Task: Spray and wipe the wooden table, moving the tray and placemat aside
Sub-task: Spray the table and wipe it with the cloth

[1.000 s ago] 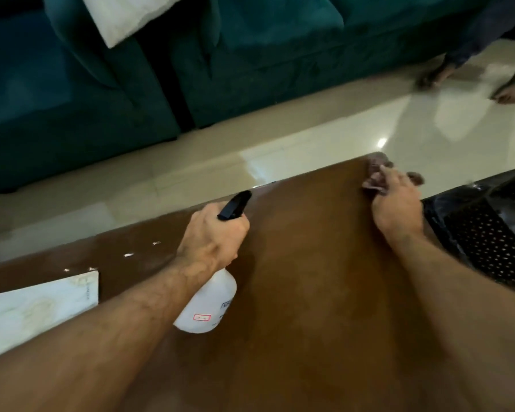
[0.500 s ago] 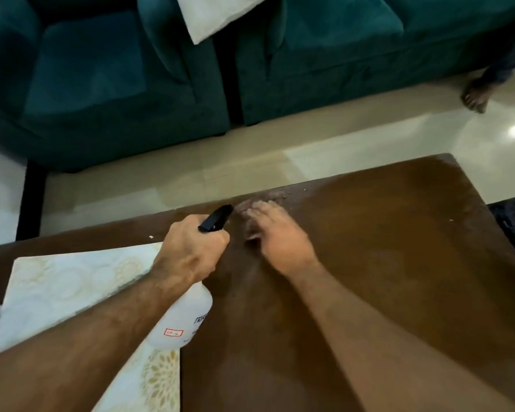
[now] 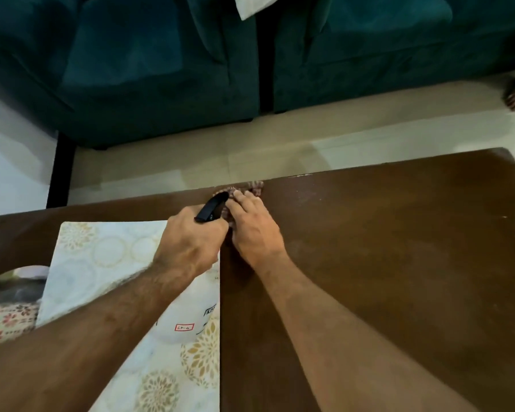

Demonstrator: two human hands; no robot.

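Wiping step: right hand (image 3: 254,230) presses fingers flat on reddish cloth (image 3: 254,187) at brown wooden table (image 3: 399,248) edge; left hand (image 3: 191,242) grips white spray bottle (image 3: 188,322). Next, likely shift pale floral placemat (image 3: 107,263).

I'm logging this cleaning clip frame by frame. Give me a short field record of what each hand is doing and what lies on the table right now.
left hand: grips spray bottle, held over placemat
right hand: pressed flat on cleaning cloth at the table's far edge
placemat: floral, on the left of the table
wooden table: bare to the right of the hands
tray: not identifiable in view
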